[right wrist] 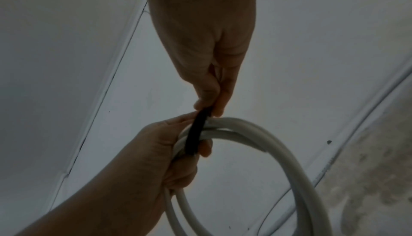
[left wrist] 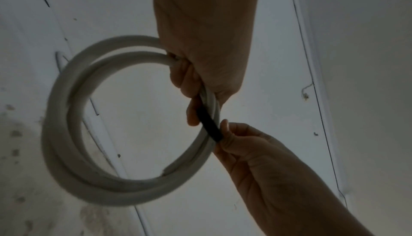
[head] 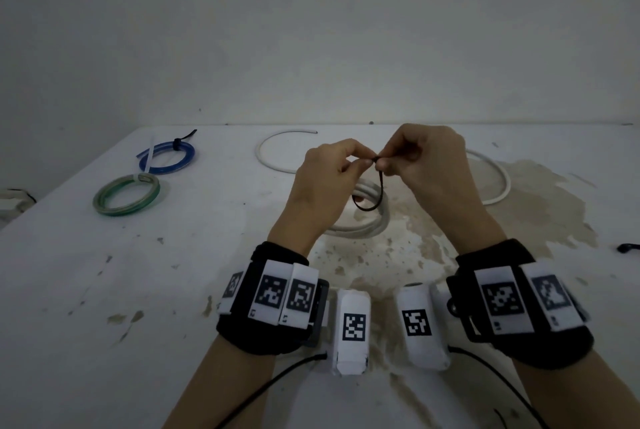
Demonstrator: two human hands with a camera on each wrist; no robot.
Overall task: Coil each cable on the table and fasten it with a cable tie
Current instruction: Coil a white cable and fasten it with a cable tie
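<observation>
A white cable coil [head: 363, 222] hangs a little above the table, gripped in my left hand [head: 360, 161]. In the left wrist view the left hand [left wrist: 196, 102] has its fingers curled round the coil's [left wrist: 67, 116] bundled strands. A black cable tie [head: 369, 198] loops round those strands. My right hand [head: 382, 162] pinches the tie's upper end, right beside the left thumb and forefinger. The right wrist view shows the right hand [right wrist: 209, 109] pinching the tie [right wrist: 196, 134] just above the coil [right wrist: 278, 148]. Whether the tie's tail sits in its head is hidden by the fingertips.
A blue coil [head: 169, 158] with a black tie and a green coil [head: 126, 195] lie at the back left. Loose white cables lie behind the hands [head: 273, 151] and to the right [head: 498, 183]. A spare black tie [head: 627, 248] lies at the right edge. The stained table [head: 138, 290] meets a wall.
</observation>
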